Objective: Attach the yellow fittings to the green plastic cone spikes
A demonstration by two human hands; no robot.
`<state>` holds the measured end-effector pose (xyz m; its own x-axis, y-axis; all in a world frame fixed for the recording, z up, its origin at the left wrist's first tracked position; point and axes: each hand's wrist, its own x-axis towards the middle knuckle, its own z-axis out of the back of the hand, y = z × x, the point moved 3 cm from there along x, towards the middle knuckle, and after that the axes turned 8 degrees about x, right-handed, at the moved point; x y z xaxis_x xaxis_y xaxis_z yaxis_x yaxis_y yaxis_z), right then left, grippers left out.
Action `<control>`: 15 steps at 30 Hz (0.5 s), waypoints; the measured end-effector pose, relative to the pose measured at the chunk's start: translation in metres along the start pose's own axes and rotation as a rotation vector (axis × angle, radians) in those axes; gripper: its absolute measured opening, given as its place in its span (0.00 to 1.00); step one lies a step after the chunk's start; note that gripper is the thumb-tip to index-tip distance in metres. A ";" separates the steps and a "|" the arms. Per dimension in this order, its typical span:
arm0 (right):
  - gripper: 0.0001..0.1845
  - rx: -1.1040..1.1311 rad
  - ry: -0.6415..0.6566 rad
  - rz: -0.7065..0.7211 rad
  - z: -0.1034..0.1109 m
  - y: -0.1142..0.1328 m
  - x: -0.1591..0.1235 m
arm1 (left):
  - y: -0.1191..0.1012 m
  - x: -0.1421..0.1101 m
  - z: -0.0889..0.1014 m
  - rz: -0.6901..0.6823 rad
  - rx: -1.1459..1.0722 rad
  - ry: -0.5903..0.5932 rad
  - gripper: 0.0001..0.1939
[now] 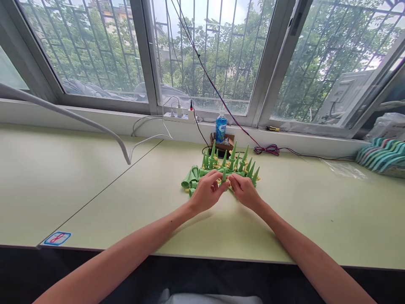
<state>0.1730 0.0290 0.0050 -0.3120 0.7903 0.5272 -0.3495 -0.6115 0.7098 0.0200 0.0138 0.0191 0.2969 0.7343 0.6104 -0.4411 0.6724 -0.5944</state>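
My left hand (pixel 207 192) is closed around a green watering spike (pixel 224 175), its pointed end up, with thumb and fingers on either side. My right hand (pixel 245 191) touches or nearly touches the left, its fingers pinched together at the spike's side; what lies between them is hidden. Just beyond both hands stands a cluster of green spikes (pixel 233 158) with small yellow valve parts, most with their points upward. To the left of my left hand, several green cone-shaped pieces (pixel 190 176) lie on their sides.
A small brown box (pixel 229 138) and a blue-labelled bottle (pixel 221 126) stand behind the spikes. Coiled red and blue wire (pixel 267 149) lies near the sill. At far right are stacked teal hangers (pixel 381 156). A white cable (pixel 95 122) arches over the pale table (pixel 126 202).
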 end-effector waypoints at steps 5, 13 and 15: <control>0.21 -0.011 -0.062 -0.012 0.003 -0.001 0.001 | 0.005 0.000 -0.001 0.150 -0.172 0.023 0.19; 0.21 -0.006 -0.146 -0.023 0.006 -0.002 0.000 | 0.016 0.003 -0.002 0.434 -0.350 0.062 0.30; 0.21 -0.018 -0.149 -0.011 0.006 -0.001 0.000 | 0.015 0.002 -0.006 0.496 -0.375 0.180 0.34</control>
<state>0.1788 0.0296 0.0074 -0.1743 0.7927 0.5842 -0.3686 -0.6026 0.7078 0.0184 0.0259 0.0081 0.2855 0.9483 0.1387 -0.2463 0.2125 -0.9456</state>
